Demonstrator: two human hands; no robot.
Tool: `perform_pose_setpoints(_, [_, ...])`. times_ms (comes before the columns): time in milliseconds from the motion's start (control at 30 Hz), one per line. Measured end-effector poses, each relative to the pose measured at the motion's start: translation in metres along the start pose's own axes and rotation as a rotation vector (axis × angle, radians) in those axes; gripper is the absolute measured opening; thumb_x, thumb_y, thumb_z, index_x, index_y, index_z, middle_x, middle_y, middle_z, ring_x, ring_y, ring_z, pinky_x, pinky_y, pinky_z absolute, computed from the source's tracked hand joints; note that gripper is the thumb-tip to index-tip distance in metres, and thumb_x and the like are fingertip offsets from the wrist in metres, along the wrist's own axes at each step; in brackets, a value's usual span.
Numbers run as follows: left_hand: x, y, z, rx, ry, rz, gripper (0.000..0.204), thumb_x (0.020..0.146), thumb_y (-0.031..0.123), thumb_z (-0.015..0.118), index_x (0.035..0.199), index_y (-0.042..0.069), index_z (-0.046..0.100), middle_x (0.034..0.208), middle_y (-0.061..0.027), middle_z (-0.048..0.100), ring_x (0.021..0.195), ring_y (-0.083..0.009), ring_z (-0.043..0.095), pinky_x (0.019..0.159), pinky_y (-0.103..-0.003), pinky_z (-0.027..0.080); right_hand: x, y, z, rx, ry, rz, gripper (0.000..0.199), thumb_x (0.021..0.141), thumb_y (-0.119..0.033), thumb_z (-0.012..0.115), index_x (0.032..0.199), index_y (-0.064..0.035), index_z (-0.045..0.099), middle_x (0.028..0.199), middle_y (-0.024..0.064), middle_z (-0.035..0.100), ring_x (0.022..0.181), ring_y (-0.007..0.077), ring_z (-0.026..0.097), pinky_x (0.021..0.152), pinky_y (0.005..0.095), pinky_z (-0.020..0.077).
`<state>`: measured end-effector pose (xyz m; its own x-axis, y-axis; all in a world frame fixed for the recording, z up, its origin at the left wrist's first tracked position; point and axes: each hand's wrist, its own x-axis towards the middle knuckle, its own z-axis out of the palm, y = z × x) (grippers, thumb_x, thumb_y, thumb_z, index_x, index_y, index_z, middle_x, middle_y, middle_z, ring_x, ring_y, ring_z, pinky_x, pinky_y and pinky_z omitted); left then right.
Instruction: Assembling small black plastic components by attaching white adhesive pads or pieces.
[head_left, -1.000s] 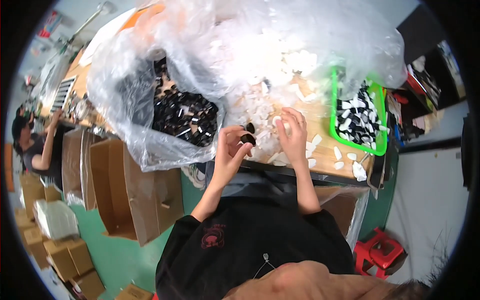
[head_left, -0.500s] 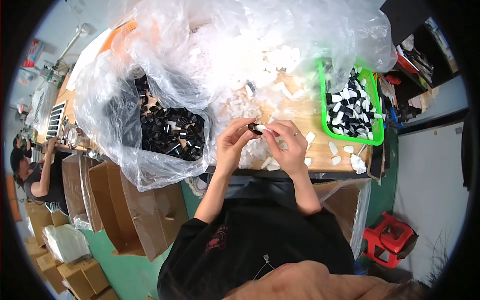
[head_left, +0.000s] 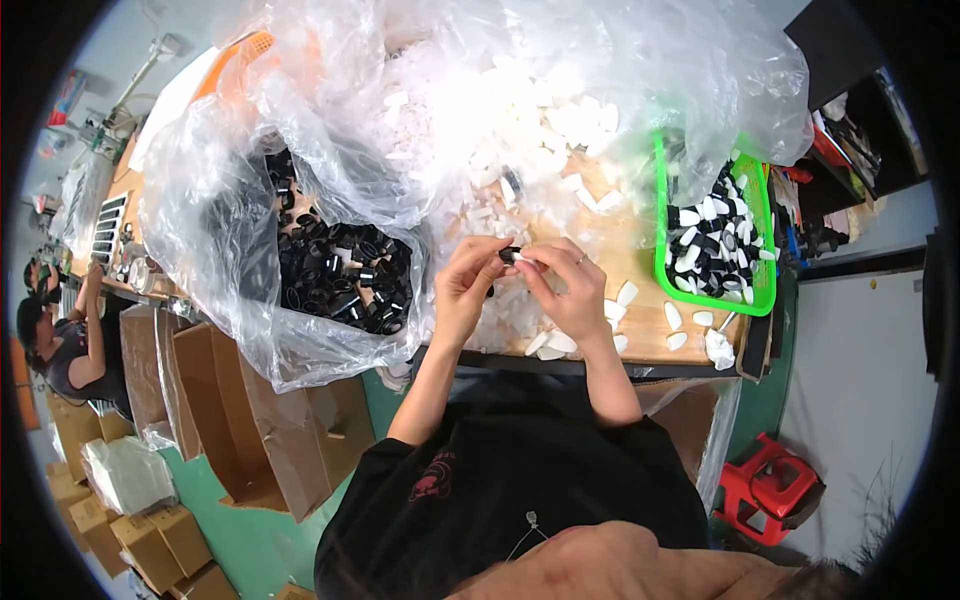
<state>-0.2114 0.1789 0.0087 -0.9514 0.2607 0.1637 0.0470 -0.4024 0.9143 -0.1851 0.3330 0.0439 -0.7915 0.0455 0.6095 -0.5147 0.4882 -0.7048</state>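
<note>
Above the table's front edge, my two hands meet fingertip to fingertip. My left hand (head_left: 466, 288) pinches a small black plastic cap-like part (head_left: 507, 255) between thumb and fingers. A small white plastic piece (head_left: 519, 258) sits against that part's right side, gripped by the thumb and forefinger of my right hand (head_left: 568, 292); the fingers hide most of it. To the left, a clear plastic bag (head_left: 215, 230) lies open around many loose black parts (head_left: 345, 270). On the right, a green basket (head_left: 768, 298) holds joined black-and-white pieces (head_left: 715, 245).
Loose white pieces (head_left: 552, 344) lie by the table's front edge, with more scattered to the right. A crumpled white wad (head_left: 719, 349) rests near the front right corner. Cardboard boxes (head_left: 235, 420) and a red stool (head_left: 768, 490) stand below. Another person (head_left: 85, 345) works at far left.
Less of the white piece shows between my fingers, and my right fingertips have come closer to the black part. The table and basket appear slightly lower in view.
</note>
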Motion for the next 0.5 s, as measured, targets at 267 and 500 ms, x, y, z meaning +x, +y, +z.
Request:
perform_pose_setpoints(267, [0.0077,0.0023,0.0029,0.082,0.058,0.006,0.025,0.094,-0.006,0.058,0.116,-0.004,0.067,0.109,-0.0104,0.058,0.093,-0.0162,0.062,0.082,-0.029,0.059,0.0048,0.0064,0.0022,-0.012,0.042,0.054,0.020,0.081,0.002,0.075,0.099,-0.0039,0.068,0.091,0.0089,0.068,0.074,0.0197,0.067,0.062,0.0290,0.0544])
perform_pose_setpoints(500, [0.0067,0.0037,0.0019,0.092,0.068,-0.010,0.025,0.094,-0.005,0.057,0.117,-0.004,0.067,0.108,-0.0100,0.058,0.093,-0.0156,0.061,0.082,-0.029,0.059,0.0043,0.0052,0.0023,-0.027,0.038,0.085,0.019,0.083,0.000,0.073,0.101,-0.0040,0.068,0.094,0.0093,0.068,0.075,0.0217,0.069,0.062,0.0301,0.0558])
